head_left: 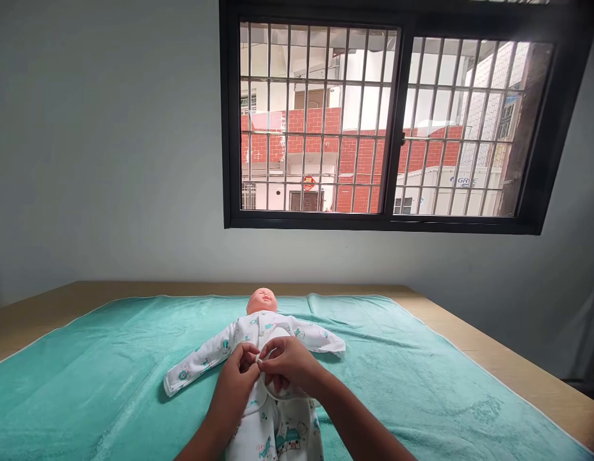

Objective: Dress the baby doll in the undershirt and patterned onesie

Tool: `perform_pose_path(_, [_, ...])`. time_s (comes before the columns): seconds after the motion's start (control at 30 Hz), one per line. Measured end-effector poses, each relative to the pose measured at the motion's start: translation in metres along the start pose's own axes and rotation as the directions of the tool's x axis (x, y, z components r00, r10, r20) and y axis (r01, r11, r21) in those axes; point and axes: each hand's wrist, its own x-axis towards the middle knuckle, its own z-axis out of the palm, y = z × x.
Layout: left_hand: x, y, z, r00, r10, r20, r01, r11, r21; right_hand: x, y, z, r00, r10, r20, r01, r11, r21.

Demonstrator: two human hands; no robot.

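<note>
A baby doll (262,299) lies on its back, head toward the wall, on a green blanket. It wears a white printed baby jacket (249,330) with its sleeves spread to both sides, and white printed pants (292,442). My left hand (239,371) pinches the jacket's front edge at the doll's middle. Close against it, my right hand (290,365) pinches the same edge between thumb and forefinger, its other fingers curled beneath the cloth. The fingertips of both hands almost meet, and they hide whatever fastening is between them. Higher up, the jacket front lies together at the chest.
The green blanket (109,358) spreads over a wooden table (508,365), whose edges show at the back and both sides. Behind it rises a pale wall (109,160) with a dark-framed, barred window (397,221).
</note>
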Motion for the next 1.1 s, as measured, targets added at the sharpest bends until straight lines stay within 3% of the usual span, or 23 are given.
perform_pose_path(0.23, [0.003, -0.002, 0.002, 0.998, -0.02, -0.058, 0.014, 0.995, -0.1, 0.0, -0.004, 0.004, 0.999, -0.008, -0.033, 0.008, 1.0, 0.019])
perform_pose_path(0.47, [0.001, 0.004, 0.0, 0.999, -0.012, -0.049, 0.01, 0.999, -0.051, 0.001, -0.007, 0.008, 0.995, 0.036, -0.088, -0.039, 0.999, -0.028])
perform_pose_path(0.63, [-0.002, 0.005, -0.002, 0.997, 0.051, -0.059, -0.047, 0.997, 0.061, 0.002, -0.003, 0.005, 0.995, 0.03, -0.097, -0.028, 0.999, 0.026])
perform_pose_path(0.73, [-0.003, 0.001, -0.003, 0.994, 0.105, -0.041, -0.098, 0.984, 0.146, 0.005, 0.002, 0.006, 0.972, -0.034, -0.231, 0.047, 0.998, 0.048])
perform_pose_path(0.8, [-0.003, -0.003, -0.004, 0.989, 0.132, -0.059, -0.119, 0.975, 0.185, 0.005, 0.006, 0.009, 0.922, -0.135, -0.362, 0.126, 0.991, -0.049])
perform_pose_path(0.87, [-0.002, -0.007, -0.006, 0.982, 0.179, -0.068, -0.159, 0.961, 0.228, 0.001, 0.011, 0.015, 0.853, -0.308, -0.422, 0.196, 0.937, -0.289])
perform_pose_path(0.97, [0.0, -0.011, -0.012, 0.954, 0.299, 0.02, -0.29, 0.905, 0.31, -0.016, 0.019, 0.026, 0.777, -0.566, -0.275, 0.299, 0.717, -0.63])
perform_pose_path(1.03, [0.0, -0.012, -0.015, 0.928, 0.359, 0.097, -0.369, 0.857, 0.36, -0.034, 0.025, 0.03, 0.749, -0.647, -0.144, 0.388, 0.604, -0.696])
perform_pose_path(1.1, [-0.001, -0.013, -0.018, 0.913, 0.386, 0.131, -0.406, 0.828, 0.388, -0.052, 0.03, 0.028, 0.747, -0.662, -0.061, 0.439, 0.56, -0.702])
